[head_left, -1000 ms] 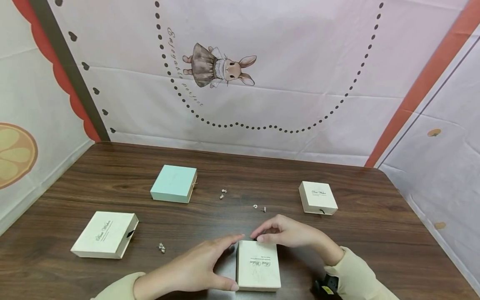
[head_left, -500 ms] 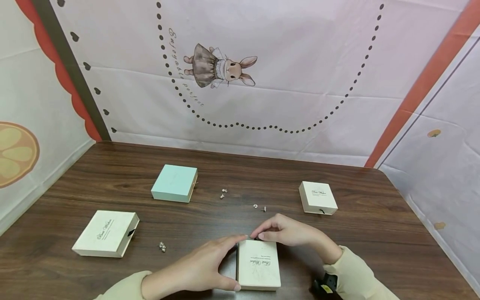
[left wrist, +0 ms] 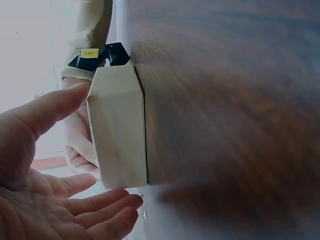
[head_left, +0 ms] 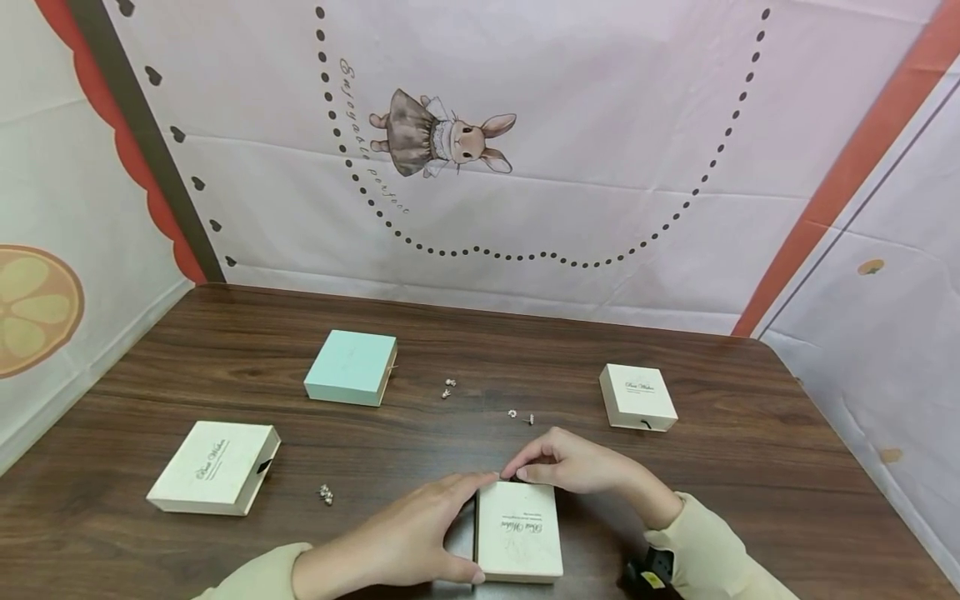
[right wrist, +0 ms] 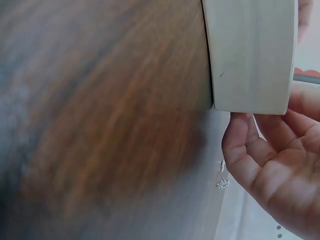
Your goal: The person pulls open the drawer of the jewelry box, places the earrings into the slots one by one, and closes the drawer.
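A cream drawer-style gift box (head_left: 519, 532) with upside-down lettering lies on the table in front of me. My left hand (head_left: 412, 529) spans its left side, thumb at the near corner and index finger at the far corner. In the left wrist view, its other fingers (left wrist: 107, 212) extend past the box's far end. My right hand (head_left: 577, 462) is at the far end, thumb and index finger pinching a small dark pull tab (head_left: 513, 478) there. In the right wrist view, the fingertips (right wrist: 239, 122) sit right under the box's end, and the tab is hidden.
A mint box (head_left: 351, 367) stands back left, a cream box (head_left: 215, 467) at left and a smaller cream box (head_left: 639, 397) at right. Small earrings lie in pairs: one left (head_left: 326, 495), one in the middle (head_left: 448, 387), one beyond my right hand (head_left: 530, 419).
My left hand has shifted slightly to the right, its index fingertip now closer to the right hand's fingers. The right hand and the box stay nearly in place.
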Motion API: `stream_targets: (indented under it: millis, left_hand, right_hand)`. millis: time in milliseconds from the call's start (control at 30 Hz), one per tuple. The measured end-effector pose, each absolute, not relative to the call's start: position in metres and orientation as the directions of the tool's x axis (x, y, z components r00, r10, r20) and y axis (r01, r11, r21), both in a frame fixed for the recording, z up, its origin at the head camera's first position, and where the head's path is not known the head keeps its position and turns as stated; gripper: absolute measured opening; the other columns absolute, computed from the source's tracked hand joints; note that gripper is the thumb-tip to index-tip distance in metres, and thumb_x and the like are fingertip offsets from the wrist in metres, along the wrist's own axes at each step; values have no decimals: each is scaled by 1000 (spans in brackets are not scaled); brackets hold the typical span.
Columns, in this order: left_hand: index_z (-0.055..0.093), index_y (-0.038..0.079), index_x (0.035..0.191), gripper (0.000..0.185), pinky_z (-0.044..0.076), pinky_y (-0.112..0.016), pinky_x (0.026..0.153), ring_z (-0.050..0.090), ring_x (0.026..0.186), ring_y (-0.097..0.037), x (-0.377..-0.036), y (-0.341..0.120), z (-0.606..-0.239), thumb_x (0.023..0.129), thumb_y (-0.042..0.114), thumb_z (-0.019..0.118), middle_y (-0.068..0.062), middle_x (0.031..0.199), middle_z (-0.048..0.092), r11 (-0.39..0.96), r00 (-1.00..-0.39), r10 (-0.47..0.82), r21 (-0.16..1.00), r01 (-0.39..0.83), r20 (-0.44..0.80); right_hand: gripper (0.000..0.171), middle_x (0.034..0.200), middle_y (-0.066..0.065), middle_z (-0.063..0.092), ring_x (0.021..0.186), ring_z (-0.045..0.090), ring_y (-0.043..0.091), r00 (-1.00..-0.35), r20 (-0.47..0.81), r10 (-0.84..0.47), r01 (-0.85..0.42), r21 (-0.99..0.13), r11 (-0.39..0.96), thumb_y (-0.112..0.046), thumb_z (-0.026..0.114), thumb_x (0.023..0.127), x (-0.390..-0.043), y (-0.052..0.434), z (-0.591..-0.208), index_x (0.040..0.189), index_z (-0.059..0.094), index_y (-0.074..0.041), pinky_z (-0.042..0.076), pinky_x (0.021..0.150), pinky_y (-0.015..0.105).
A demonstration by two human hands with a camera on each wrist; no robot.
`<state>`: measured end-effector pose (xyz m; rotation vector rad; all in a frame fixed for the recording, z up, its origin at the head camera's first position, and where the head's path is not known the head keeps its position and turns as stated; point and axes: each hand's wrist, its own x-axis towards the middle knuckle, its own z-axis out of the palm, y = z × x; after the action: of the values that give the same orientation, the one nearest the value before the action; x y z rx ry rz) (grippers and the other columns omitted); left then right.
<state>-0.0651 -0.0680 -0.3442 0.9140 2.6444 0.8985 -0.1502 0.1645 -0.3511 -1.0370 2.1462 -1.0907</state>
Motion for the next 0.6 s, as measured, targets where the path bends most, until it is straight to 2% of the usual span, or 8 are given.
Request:
stream_targets:
  millis: [167,600]
  left_hand:
    - [40,10,136,85,41,-38,93,47,117,-19,-65,-66,-345,65,35,79,-3,131,49,628,-788,615,600,496,9]
    - [41,9,135,85,42,-36,92,48,116,-18,-66,-64,-346,64,35,80,-2,130,49,639,-790,613,584,501,7]
  right_hand:
    - [20,92,7,68,72,55,-1,-586,-104,-804,-380,-841,386,-7,55,89,-151,164,-351,101,67,2,47,64,18]
    - [20,87,9,68,72,55,0,-571,-111,-813,-357,-859,368,-10,58,88,-155,164,-354,99,68,4,47,64,19]
